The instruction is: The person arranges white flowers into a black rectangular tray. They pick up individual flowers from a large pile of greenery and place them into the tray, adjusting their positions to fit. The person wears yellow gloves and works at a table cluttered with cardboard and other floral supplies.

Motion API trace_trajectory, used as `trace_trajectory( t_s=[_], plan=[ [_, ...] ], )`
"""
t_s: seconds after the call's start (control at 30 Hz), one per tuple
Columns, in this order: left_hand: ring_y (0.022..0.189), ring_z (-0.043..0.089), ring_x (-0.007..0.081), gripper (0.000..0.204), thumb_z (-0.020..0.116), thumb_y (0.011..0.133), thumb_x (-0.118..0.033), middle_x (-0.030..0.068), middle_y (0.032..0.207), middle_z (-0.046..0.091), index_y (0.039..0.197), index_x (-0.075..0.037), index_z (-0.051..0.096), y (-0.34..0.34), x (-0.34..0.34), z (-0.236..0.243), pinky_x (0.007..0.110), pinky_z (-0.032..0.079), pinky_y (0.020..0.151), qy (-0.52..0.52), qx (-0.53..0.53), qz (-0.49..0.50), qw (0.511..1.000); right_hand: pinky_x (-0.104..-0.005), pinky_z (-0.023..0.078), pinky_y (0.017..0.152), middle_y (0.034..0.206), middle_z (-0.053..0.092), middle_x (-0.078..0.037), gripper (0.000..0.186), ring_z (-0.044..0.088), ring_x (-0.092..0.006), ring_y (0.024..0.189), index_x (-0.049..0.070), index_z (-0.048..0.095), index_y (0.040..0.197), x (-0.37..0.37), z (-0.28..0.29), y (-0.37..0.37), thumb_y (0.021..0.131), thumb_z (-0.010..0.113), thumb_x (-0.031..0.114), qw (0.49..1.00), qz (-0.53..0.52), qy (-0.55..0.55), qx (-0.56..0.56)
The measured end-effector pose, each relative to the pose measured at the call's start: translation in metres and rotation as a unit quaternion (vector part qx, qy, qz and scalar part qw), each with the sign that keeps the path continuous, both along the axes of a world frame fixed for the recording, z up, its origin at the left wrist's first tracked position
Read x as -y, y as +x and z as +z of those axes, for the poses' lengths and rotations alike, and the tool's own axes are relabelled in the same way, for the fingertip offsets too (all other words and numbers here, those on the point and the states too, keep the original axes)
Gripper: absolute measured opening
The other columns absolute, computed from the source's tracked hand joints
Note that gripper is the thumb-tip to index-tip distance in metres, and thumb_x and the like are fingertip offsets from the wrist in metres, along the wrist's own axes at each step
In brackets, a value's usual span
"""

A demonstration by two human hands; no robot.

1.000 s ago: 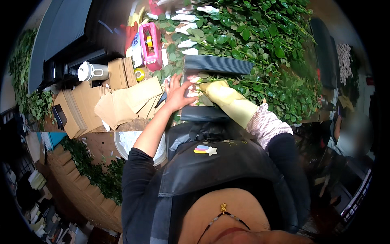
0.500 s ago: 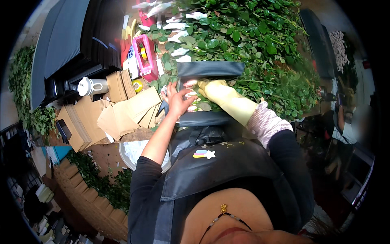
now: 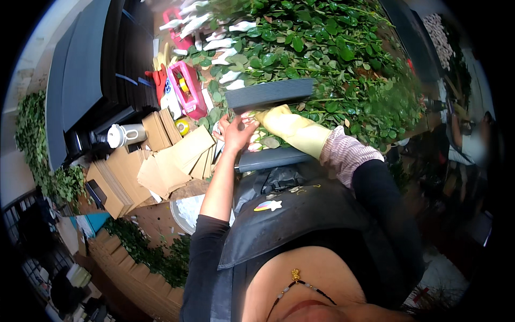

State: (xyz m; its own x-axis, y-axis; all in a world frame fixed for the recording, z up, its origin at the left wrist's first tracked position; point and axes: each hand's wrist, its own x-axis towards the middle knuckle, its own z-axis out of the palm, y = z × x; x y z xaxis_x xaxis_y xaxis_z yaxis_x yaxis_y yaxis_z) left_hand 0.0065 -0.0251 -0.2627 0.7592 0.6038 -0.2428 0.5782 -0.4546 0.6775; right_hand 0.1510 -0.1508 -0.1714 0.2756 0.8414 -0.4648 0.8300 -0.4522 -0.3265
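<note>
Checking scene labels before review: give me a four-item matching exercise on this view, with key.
Column one:
1. left hand
2. right hand
3. tape dispenser
4. lidded mug

Column two:
A. white, beside brown cardboard pieces
B. covered by a pale yellow glove
C. pink, with a yellow roll inside
D. bare, at the pinkish rose heads

Pairs: 1-D, 2-B, 3-C, 4-A

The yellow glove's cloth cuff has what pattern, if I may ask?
The cloth cuff is striped pink and white, clearest in the head view.
</note>
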Motion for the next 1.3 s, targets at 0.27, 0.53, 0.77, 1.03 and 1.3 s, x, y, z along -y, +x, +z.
trace_trajectory(
  t_s=[0.27,0.53,0.77,1.03,1.3],
  plan=[
    [0.133,0.040,0.0355,0.046,0.087,0.066,-0.036,0.0157,0.138,0.050,0.104,-0.013,0.078,0.000,0.013,-0.009,0.060,0.012,0.116,0.078,0.065,0.059,0.993,-0.0467,0.057,0.080,0.101,0.074,-0.019,0.030,0.073,-0.0353,0.091,0.008,0.070,0.112,0.006,0.042,-0.008,0.098,0.055,0.030,0.997,-0.020,0.055,0.056],
    [0.139,0.038,0.0339,0.046,0.087,0.069,-0.043,0.0149,0.144,0.049,0.105,-0.016,0.080,-0.004,0.011,-0.010,0.066,0.003,0.114,0.073,0.081,0.038,0.993,-0.0441,0.057,0.069,0.084,0.072,-0.015,0.018,0.072,-0.0312,0.076,0.007,0.071,0.094,-0.016,-0.085,-0.006,0.088,0.061,0.021,0.954,-0.009,0.250,0.166],
    [0.144,0.032,0.0337,0.039,0.084,0.075,-0.042,0.0150,0.145,0.048,0.105,-0.019,0.080,-0.001,0.010,-0.019,0.067,-0.001,0.115,0.026,0.097,0.027,0.995,-0.0455,0.058,0.065,0.097,0.071,-0.022,0.028,0.072,-0.0337,0.082,-0.004,0.069,0.102,-0.014,-0.101,-0.003,0.086,0.060,0.017,0.897,0.012,0.301,0.323],
    [0.140,0.034,0.0333,0.041,0.084,0.078,-0.040,0.0156,0.144,0.044,0.109,-0.014,0.077,-0.003,0.012,-0.006,0.065,-0.001,0.114,0.021,0.056,0.023,0.998,-0.0453,0.058,0.084,0.117,0.070,-0.016,0.032,0.071,-0.0339,0.100,0.006,0.064,0.122,0.008,-0.035,-0.008,0.093,0.056,0.016,0.971,0.043,0.210,0.107],
    [0.140,0.035,0.0351,0.045,0.080,0.080,-0.045,0.0181,0.140,0.046,0.115,-0.017,0.074,0.001,0.016,-0.004,0.070,0.001,0.114,0.039,0.041,0.019,0.998,-0.0412,0.049,0.105,0.140,0.059,-0.015,0.042,0.059,-0.0328,0.127,0.008,0.057,0.139,0.004,-0.064,-0.001,0.099,0.052,0.019,0.927,0.022,0.372,0.039]
  ],
)
